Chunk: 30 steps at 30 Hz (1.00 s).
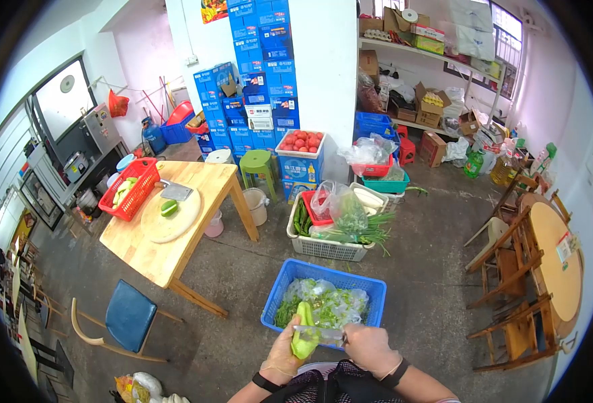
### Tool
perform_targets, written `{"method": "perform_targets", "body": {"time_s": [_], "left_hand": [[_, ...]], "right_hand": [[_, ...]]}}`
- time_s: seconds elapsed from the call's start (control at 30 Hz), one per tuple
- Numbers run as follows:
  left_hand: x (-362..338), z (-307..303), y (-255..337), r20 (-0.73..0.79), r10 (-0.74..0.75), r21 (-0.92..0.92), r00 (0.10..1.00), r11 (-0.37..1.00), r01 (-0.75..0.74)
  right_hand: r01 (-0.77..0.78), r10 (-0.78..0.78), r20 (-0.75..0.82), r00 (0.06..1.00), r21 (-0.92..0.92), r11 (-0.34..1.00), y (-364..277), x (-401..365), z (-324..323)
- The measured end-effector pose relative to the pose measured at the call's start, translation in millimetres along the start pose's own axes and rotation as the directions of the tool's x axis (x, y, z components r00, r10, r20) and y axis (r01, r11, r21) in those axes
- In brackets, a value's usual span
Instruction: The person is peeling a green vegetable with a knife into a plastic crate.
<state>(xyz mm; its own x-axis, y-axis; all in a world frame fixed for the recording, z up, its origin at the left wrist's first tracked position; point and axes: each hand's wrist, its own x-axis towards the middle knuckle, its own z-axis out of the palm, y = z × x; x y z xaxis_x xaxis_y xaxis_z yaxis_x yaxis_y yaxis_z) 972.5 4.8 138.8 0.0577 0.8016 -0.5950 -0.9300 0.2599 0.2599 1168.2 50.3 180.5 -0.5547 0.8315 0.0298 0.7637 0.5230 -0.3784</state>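
Observation:
Above the near rim of a blue crate (379, 295), my left hand (282, 356) is closed around a long pale-green gourd (304, 344), held upright. My right hand (371, 349) grips a knife (328, 334). Its flat silver blade points left and crosses the front of the gourd. Thin clear gloves cover both hands, and there is a dark band on each wrist. Leafy green trimmings (333, 302) and clear plastic bags lie in the crate below. The knife's handle is mostly hidden by my right fingers.
At left, a wooden table (209, 176) bears a red basket (135, 201), a round board (175, 225), a cleaver (177, 191) and a green vegetable (168, 208). A blue-backed chair (130, 316) stands nearer. Ahead is a vegetable crate (330, 250); wooden chairs (515, 332) stand right.

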Motion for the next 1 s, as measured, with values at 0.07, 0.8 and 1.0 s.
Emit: {"method": "perform_targets", "body": {"time_s": [0.07, 0.8, 1.0], "left_hand": [[-3.2, 1.7, 1.5, 0.025, 0.018, 0.01, 1.0, 1.0, -0.018], [-1.4, 20.8, -13.9, 0.105, 0.159, 0.107, 0.982, 0.98, -0.17], [-3.2, 26.5, -14.1, 0.072, 0.234, 0.19, 0.97, 0.951, -0.243]], "right_hand": [[-0.041, 0.041, -0.032, 0.999, -0.025, 0.999, 10.9, 0.7, 2.3], [-0.02, 0.021, -0.019, 1.0, 0.053, 0.998, 0.2, 0.4, 10.1], [-0.013, 0.017, -0.069, 0.997, 0.058, 0.998, 3.6, -5.8, -2.7]]}}
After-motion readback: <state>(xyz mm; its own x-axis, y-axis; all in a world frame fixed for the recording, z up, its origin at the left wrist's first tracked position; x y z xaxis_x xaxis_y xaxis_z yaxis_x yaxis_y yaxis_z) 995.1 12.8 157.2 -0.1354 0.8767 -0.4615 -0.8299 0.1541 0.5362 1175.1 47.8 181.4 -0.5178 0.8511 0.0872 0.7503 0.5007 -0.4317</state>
